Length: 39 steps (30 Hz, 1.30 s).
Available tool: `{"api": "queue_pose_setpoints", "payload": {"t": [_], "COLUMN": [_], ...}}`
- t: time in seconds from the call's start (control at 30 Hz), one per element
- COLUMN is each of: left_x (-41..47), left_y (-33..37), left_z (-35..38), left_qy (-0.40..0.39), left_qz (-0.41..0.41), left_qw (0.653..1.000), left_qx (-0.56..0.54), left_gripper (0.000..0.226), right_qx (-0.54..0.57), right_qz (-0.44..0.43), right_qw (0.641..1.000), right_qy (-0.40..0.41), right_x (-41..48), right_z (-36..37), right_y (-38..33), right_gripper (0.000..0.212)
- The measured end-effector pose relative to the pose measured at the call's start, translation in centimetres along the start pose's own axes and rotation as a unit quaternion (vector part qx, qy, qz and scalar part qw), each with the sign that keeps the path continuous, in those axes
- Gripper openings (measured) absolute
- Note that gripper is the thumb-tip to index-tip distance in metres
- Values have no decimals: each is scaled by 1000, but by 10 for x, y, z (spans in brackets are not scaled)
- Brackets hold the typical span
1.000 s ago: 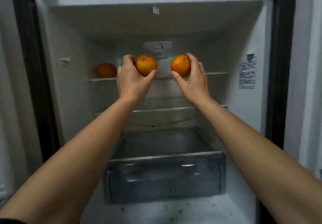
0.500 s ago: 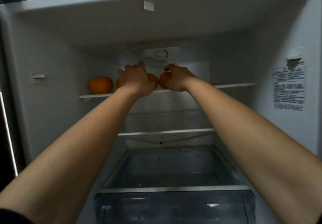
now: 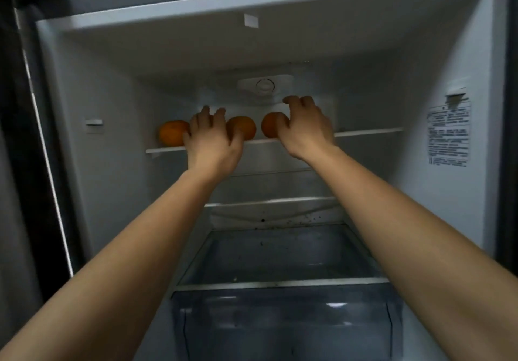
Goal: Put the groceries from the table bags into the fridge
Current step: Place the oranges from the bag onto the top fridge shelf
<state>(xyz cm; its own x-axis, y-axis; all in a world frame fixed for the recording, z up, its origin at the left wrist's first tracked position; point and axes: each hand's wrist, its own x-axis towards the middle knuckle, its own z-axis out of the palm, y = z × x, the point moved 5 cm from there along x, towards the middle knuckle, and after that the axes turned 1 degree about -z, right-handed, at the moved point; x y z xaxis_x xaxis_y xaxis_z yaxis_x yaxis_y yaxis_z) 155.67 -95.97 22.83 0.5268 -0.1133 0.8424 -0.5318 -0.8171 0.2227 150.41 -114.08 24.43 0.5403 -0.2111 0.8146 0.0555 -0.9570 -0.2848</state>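
Three oranges sit in a row on the fridge's top glass shelf point(image 3: 364, 132). The left orange point(image 3: 171, 136) stands alone. My left hand point(image 3: 213, 141) is just in front of the middle orange point(image 3: 245, 133), fingers straightened upward, thumb beside the fruit. My right hand point(image 3: 305, 127) is beside the right orange point(image 3: 269, 129), with its fingers arched loosely above the fruit and its thumb against it. Both oranges rest on the shelf.
The fridge interior is dim. A thermostat dial point(image 3: 265, 85) sits on the back wall above the oranges. Below are a second shelf point(image 3: 269, 202) and a clear crisper drawer point(image 3: 283, 318). A label point(image 3: 448, 133) is on the right wall. The dark door edge point(image 3: 42, 150) stands at left.
Both hands carried an orange into the fridge and set it on the top shelf. Their fingers have now loosened, the left hand's lifting straight up off its orange.
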Motion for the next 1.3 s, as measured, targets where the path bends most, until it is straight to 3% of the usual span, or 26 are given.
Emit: {"api": "queue_pose_setpoints", "payload": {"t": [0.1,0.17,0.4,0.73,0.87,1.0,1.17,1.3], "left_x": [-55,-103,-264,-405,-429,-486,-583,-649], "left_y": [-14,-22,-49,-62,-76,-102,-149,-198], "left_z": [-19,-21,-22,-97,-153,-205,-291,-401], "left_qy": [59,56,-2,-38,-4,-27,-80,-112], "left_qz": [16,22,28,9,-10,-84,-182,-255], "left_qw": [998,998,999,999,1000,991,959,920], "left_qx": [-30,-25,-38,-34,26,101,200,276], "left_gripper": [55,58,59,59,58,58,59,57], "right_qx": [-16,-33,-80,-104,-43,40,160,230], "right_qz": [-33,-38,-1,9,-18,-62,-64,-119], "right_qw": [996,993,997,991,995,991,973,939], "right_qy": [86,107,2,-78,-83,-108,-157,-225], "right_x": [-48,-91,-253,-396,-415,-458,-524,-588], "right_z": [-1,9,43,1,-14,-15,9,17], "right_y": [-7,-13,-24,-49,-85,-124,-196,-310], "right_gripper": [54,56,66,71,73,73,70,67]}}
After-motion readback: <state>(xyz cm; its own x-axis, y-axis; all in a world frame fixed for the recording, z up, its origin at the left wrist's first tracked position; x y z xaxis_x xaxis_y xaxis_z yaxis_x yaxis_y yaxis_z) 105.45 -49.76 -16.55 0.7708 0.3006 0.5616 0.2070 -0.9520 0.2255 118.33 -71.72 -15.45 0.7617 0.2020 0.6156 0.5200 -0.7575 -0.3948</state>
